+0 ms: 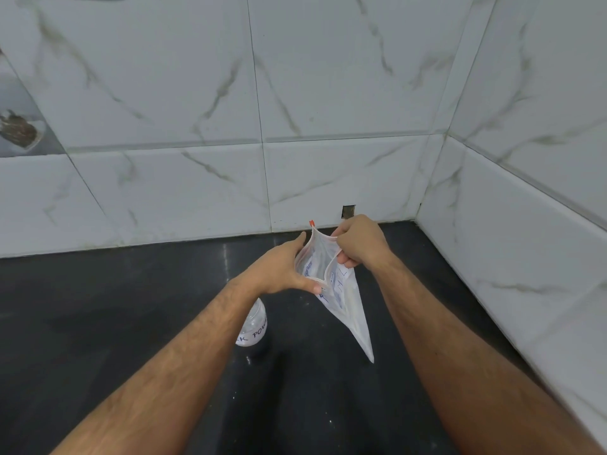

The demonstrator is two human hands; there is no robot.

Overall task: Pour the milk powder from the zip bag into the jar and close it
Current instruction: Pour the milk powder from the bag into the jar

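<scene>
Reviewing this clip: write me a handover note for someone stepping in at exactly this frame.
Left hand: grips the near lip of the zip bag, held above the black counter.
Right hand: pinches the far lip, so the mouth is spread open.
Bag: hangs to a point and looks almost empty; how much powder remains is hard to tell.
Jar: upright on the counter, below the left wrist, handwritten label, white powder at its bottom. Its top is hidden by the arm, and no lid is in view.
Done: apparently most of the pouring.
Left: shake out any remainder, find the lid, close the jar.
</scene>
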